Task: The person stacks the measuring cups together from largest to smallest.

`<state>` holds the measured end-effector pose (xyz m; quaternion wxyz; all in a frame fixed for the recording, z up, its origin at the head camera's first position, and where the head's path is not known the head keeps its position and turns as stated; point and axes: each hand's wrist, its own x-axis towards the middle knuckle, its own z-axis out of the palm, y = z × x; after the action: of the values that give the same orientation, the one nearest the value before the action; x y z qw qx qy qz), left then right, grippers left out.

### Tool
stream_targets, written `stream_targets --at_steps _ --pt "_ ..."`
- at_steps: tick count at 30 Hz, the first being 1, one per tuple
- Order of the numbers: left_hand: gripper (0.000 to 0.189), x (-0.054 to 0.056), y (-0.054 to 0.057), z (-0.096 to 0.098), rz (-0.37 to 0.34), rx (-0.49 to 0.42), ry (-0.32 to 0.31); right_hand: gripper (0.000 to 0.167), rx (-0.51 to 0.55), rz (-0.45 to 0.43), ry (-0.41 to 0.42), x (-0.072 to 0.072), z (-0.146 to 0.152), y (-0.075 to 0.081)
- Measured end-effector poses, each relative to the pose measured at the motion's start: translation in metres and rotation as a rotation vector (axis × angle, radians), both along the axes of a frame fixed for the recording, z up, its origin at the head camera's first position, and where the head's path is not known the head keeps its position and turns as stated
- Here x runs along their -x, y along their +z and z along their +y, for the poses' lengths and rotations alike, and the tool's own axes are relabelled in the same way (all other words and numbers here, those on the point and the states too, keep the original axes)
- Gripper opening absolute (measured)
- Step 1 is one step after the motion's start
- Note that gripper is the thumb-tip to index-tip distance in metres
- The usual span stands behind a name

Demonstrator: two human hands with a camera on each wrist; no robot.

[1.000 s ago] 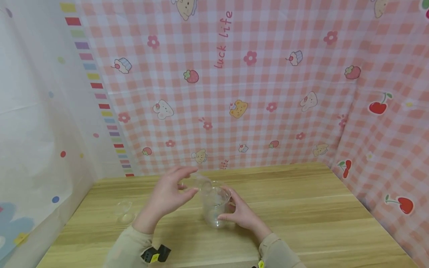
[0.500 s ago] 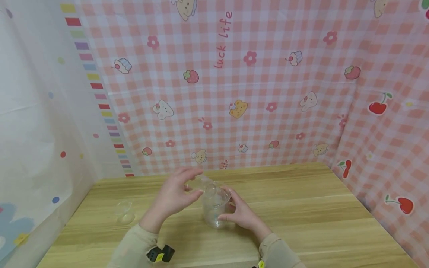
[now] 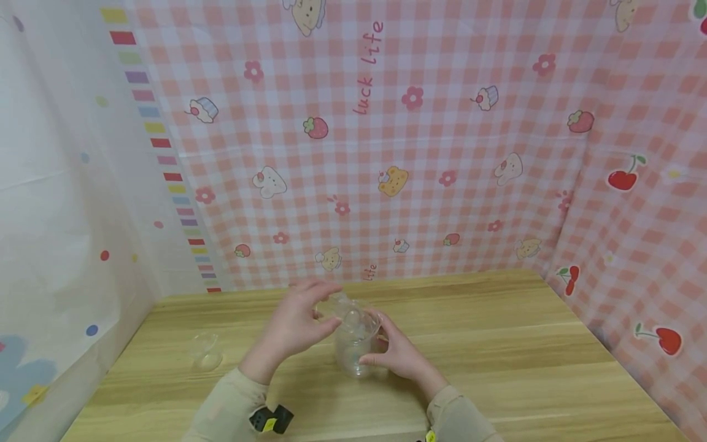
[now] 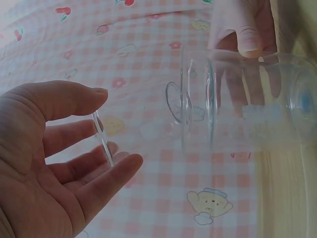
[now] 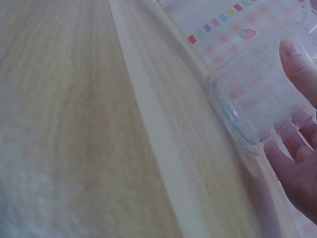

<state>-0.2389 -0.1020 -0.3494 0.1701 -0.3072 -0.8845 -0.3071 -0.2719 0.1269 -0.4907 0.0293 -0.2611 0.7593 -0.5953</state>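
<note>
A clear, tall cylindrical jar stands upright on the wooden table in the head view. My right hand grips its right side, thumb in front and fingers behind. At its mouth, from the upper left, my left hand holds a small clear cup-like piece by its wide rim, between thumb and fingers. The narrower round end of that piece points at the jar's opening; being transparent, its exact shape is hard to make out. The left wrist view shows a bluish spot at the jar's base.
Another small clear piece with round edges lies on the table to the left. A pink checked cloth hangs behind the table and along its right side. A white cloth with coloured dots borders the left.
My left hand has moved a little to the right and down, bringing the clear cup-like piece over the jar's mouth. The right hand and jar have stayed in place.
</note>
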Motion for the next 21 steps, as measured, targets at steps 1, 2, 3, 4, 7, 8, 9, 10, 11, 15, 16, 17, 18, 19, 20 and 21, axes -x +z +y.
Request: stream_targets --at_steps 1,2,3,4,7,8,9,10,11,15,16,17,18,19,20,21 --pt "0.05 0.0004 -0.0005 0.0004 0.006 0.007 0.001 0.092 -0.001 0.003 0.001 0.0 0.0002 -0.0002" --pt "0.05 0.0008 -0.0009 0.0007 0.01 0.015 0.002 0.093 0.0 0.005 0.002 -0.0001 0.0003 0.0" --pt "0.05 0.0012 -0.0014 0.001 0.012 0.019 0.002 0.092 0.0 0.008 0.002 -0.0001 0.0003 -0.0001" --pt "0.05 0.0017 -0.002 0.0012 0.015 0.025 0.004 0.092 -0.002 0.008 0.002 0.0001 0.0005 -0.0003" --pt "0.05 0.0027 -0.0036 0.0016 0.015 0.037 0.007 0.092 -0.003 -0.001 -0.002 0.0002 0.0004 -0.0003" --pt "0.05 0.003 -0.0041 0.0018 0.012 0.041 0.005 0.092 -0.004 -0.003 -0.004 0.0002 0.0004 -0.0003" --pt "0.05 0.0034 -0.0047 0.0021 0.009 0.042 0.005 0.092 -0.006 -0.002 -0.005 0.0003 0.0005 -0.0004" --pt "0.05 0.0037 -0.0052 0.0024 0.004 0.047 0.005 0.092 -0.008 -0.001 -0.006 0.0002 0.0005 -0.0004" --pt "0.05 0.004 -0.0058 0.0027 -0.002 0.051 0.004 0.092 -0.009 0.002 -0.007 0.0002 0.0005 -0.0004" --pt "0.05 0.0058 -0.0081 0.0045 -0.024 0.063 0.006 0.091 -0.016 0.015 -0.008 -0.0001 0.001 -0.0002" --pt "0.05 0.0061 -0.0085 0.0051 -0.029 0.069 0.009 0.09 -0.018 0.018 -0.009 -0.0001 0.0011 -0.0003" --pt "0.05 0.0063 -0.0088 0.0057 -0.035 0.071 0.01 0.09 -0.019 0.018 -0.009 0.0 0.0011 -0.0001" --pt "0.049 0.0065 -0.009 0.0063 -0.042 0.073 0.01 0.089 -0.02 0.019 -0.009 0.0001 0.0011 -0.0001" --pt "0.05 0.0066 -0.0092 0.0068 -0.047 0.077 0.012 0.089 -0.021 0.02 -0.009 0.0001 0.0011 -0.0001" --pt "0.049 0.0066 -0.0093 0.0073 -0.05 0.081 0.013 0.089 -0.024 0.018 -0.01 0.0002 0.001 -0.0001" --pt "0.049 0.0066 -0.0095 0.0077 -0.052 0.086 0.014 0.09 -0.025 0.016 -0.011 0.0002 0.0009 -0.0001"
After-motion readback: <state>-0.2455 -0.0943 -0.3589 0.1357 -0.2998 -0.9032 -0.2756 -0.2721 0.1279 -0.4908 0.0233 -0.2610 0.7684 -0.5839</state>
